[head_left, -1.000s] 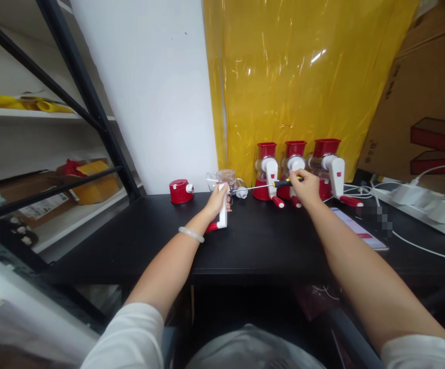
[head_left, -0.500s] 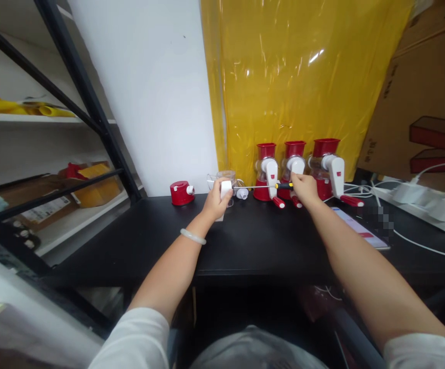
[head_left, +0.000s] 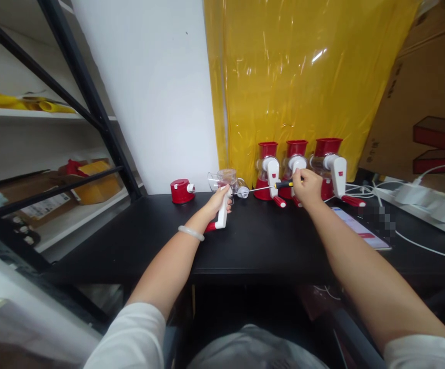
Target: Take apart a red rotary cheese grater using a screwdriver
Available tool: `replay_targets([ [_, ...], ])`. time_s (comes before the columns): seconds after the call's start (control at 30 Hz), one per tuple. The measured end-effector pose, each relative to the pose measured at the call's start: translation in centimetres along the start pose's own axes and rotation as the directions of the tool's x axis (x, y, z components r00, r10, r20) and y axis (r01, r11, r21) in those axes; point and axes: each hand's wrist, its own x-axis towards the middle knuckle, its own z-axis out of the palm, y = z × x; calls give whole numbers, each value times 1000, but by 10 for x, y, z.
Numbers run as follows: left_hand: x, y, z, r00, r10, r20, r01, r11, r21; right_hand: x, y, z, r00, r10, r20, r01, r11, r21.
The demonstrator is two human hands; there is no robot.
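My left hand (head_left: 219, 201) is closed on a white crank handle (head_left: 223, 211) with a red grip, held above the black table. In my right hand (head_left: 307, 185) is a screwdriver (head_left: 283, 185) with a black and yellow handle. Its long shaft points left, and the tip reaches the crank handle by my left fingers; the exact contact is hidden. Just behind my left hand stands a clear plastic grater body (head_left: 226, 177), with a metal drum with a white end (head_left: 242, 190) beside it. Farther left sits a red grater base (head_left: 182, 191) with a white knob.
Three assembled red and white rotary graters (head_left: 298, 169) stand at the back right. A tablet (head_left: 361, 229) lies on the table (head_left: 145, 246) near white cables and a power strip (head_left: 418, 197). Metal-framed shelving (head_left: 92, 110) rises on the left, a cardboard box (head_left: 418, 102) on the right.
The crank handle in my left hand has turned so that its arm and red grip now hang downward toward me. The screwdriver is now tilted, its handle end slightly higher.
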Motion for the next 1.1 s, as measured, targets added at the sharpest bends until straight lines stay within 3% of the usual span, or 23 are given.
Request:
replay_targets([
  [0.07, 0, -2, 0, 988, 130, -85, -121, 987, 101, 0, 1, 2, 999, 14, 36, -14, 1000, 27],
  [0.13, -2, -5, -2, 942, 307, -140, -267, 932, 246, 1, 2, 4, 993, 73, 98, -78, 996, 48],
  [0.27, -9, -4, -11, 811, 584, -39, -503, 729, 464, 5, 5, 8, 916, 317, 246, -332, 943, 23],
  [0.37, -14, -2, -17, 737, 674, 42, -585, 606, 539, 8, 4, 9, 837, 461, 295, -466, 883, -58],
  [0.43, -13, -2, -19, 713, 699, 52, -609, 581, 541, 8, 3, 9, 830, 476, 290, -466, 878, -109],
  [0.5, -10, -3, -18, 730, 683, 33, -607, 625, 492, 7, 4, 10, 860, 434, 269, -416, 901, -125],
  [0.57, -6, -4, -14, 783, 622, -19, -567, 725, 392, 6, 6, 12, 898, 370, 240, -351, 929, -120],
  [0.67, -4, -2, -5, 878, 470, -95, -447, 873, 195, 3, 10, 12, 948, 265, 177, -247, 962, -117],
  [0.77, -5, 3, 3, 954, 283, -95, -279, 959, 50, 1, 13, 11, 990, 124, 70, -115, 986, -119],
  [0.93, -7, 6, 6, 998, 46, -35, -48, 997, -68, -1, 15, 9, 992, -105, -72, 97, 989, -109],
  [1.0, -6, 4, 5, 996, 74, -58, -75, 997, -15, -1, 14, 9, 990, -127, -70, 119, 988, -100],
  [1.1, -6, -1, -1, 945, 312, -96, -284, 931, 231, 2, 10, 8, 996, -81, -24, 79, 994, -79],
])
